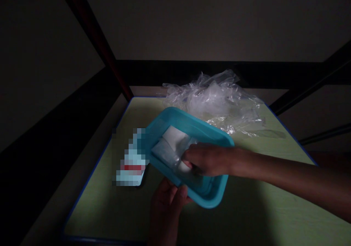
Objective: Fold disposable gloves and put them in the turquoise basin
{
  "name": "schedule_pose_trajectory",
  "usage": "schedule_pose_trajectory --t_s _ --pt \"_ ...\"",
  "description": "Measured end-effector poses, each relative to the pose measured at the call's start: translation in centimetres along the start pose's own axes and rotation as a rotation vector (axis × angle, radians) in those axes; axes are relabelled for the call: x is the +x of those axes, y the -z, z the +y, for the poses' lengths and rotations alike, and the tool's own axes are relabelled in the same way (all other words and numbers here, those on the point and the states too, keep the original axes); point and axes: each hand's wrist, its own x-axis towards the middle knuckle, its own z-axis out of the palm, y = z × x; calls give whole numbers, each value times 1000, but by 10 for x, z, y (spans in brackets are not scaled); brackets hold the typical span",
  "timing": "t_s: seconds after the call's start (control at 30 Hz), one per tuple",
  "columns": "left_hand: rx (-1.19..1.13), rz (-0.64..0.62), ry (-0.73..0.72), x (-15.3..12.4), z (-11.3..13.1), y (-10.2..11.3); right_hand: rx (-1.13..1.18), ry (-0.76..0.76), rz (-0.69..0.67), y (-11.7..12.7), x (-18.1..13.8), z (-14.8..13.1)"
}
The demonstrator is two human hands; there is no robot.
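A turquoise plastic tray (216, 198) is held tilted above the table, its near rim pinched between the thumb and fingers of my left hand (171, 198). Inside it lie small white packets (174, 138) in clear plastic wrapping. My right hand (204, 159) reaches into the tray from the right with its fingers closed. It grips a white packet (184, 167) beside the others, and the knuckles partly cover what is held.
A crumpled heap of clear plastic bags (214, 99) spreads over the far side of the light green table (106, 213). Left of the tray lies a phone with a lit, blurred screen (131, 172). Dark bars and a wall stand behind the table.
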Motion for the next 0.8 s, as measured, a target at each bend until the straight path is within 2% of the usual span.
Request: schedule_pose_trajectory --t_s 0.2,0.4,0.63,0.7,0.8 --pt "-25 -5 2 1 1 0 36 68 -163 2 9 1" --pt "-46 2 9 3 1 -1 -49 77 -141 -3 15 -3" --pt "-17 -24 1 2 4 -3 101 66 -47 -11 21 -3" --pt "-21 -15 -4 1 4 -4 70 53 -74 -9 21 -6" --pt "-16 3 -12 0 4 -4 -13 32 -190 0 19 -8"
